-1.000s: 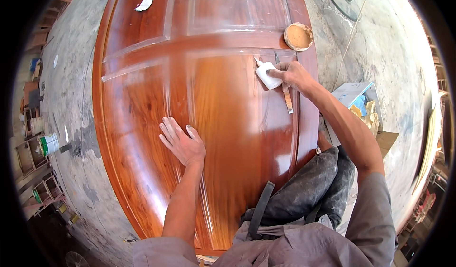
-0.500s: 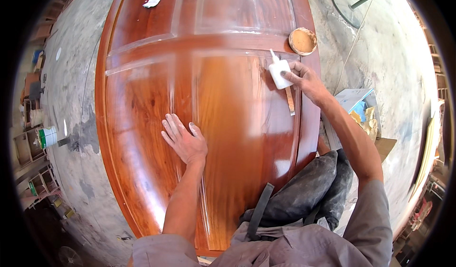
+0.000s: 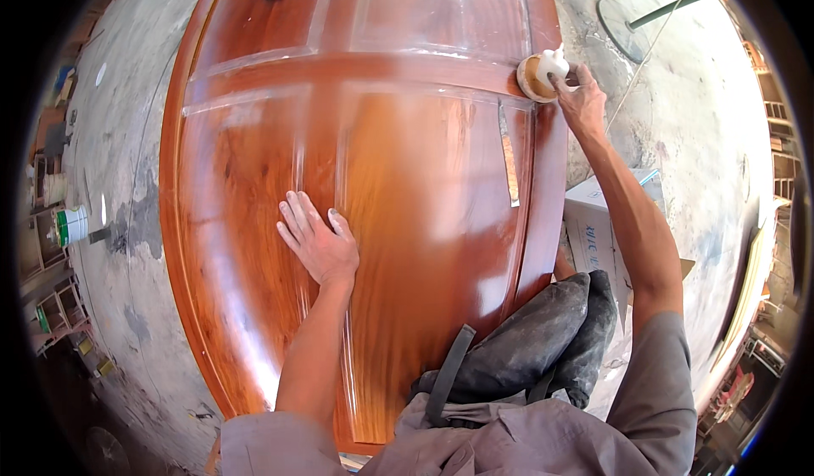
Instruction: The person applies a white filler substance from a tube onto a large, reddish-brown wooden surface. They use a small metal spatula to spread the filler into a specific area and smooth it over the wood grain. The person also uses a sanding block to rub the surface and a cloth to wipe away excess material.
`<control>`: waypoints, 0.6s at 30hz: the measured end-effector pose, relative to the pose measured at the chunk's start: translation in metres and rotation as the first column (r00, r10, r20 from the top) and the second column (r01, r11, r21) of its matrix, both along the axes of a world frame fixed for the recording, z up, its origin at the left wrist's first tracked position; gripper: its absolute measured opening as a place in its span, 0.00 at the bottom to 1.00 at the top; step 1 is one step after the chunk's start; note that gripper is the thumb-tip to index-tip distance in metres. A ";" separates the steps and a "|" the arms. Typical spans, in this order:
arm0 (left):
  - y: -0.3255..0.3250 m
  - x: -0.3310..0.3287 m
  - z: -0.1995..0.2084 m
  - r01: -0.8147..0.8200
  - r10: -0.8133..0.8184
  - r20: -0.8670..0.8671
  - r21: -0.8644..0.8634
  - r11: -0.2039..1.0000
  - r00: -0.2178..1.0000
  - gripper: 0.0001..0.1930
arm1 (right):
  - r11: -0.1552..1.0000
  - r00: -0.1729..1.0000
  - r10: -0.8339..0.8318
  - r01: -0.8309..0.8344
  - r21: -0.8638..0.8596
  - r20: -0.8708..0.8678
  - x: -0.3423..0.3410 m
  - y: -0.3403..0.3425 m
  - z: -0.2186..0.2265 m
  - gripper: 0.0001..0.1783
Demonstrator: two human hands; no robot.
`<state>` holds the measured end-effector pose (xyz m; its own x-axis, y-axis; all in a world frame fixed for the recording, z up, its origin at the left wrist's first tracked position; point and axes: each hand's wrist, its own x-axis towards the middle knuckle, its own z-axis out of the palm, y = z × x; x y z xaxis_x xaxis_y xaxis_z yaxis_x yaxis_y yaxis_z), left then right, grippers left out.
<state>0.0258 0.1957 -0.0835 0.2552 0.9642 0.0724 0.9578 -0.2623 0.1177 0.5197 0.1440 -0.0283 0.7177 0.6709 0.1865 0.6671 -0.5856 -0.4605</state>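
Blotchy concrete floor [image 3: 127,179] all round, big glossy wooden door [image 3: 407,306] lying across the middle. Looks part-done to me: shine's there, pale streaks [image 3: 449,51] maybe left to sort. Carton [image 3: 593,230] at 3 o'clock. Left hand [image 3: 318,243]'s flat on the door around 9, fingers loosely fanned, holding nothing. Right hand [image 3: 582,103]'s past 1, by a bowl [image 3: 524,90], pinching a white bottle [image 3: 553,67]; can't tell if those two touch. Scraper [image 3: 510,171] at 2.
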 end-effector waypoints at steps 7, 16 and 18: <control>0.000 0.001 -0.001 -0.018 0.018 -0.003 -0.040 0.999 1.000 0.34 | 1.000 0.985 0.014 -0.016 0.009 0.173 -0.001 -0.011 -0.001 0.26; -0.001 -0.003 -0.005 -0.009 0.009 0.029 0.003 1.000 1.000 0.34 | 0.931 0.971 0.236 -0.237 -0.277 -0.038 -0.105 -0.073 -0.006 0.18; 0.001 -0.002 -0.001 -0.025 0.025 0.001 -0.031 0.999 1.000 0.34 | 0.932 0.982 0.178 -0.189 -0.311 -0.061 -0.114 -0.076 -0.010 0.18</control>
<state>0.0234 0.1964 -0.0846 0.2311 0.9720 0.0427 0.9637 -0.2347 0.1269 0.4054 0.0683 -0.0382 0.5785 0.8121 -0.0759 0.7648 -0.5724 -0.2957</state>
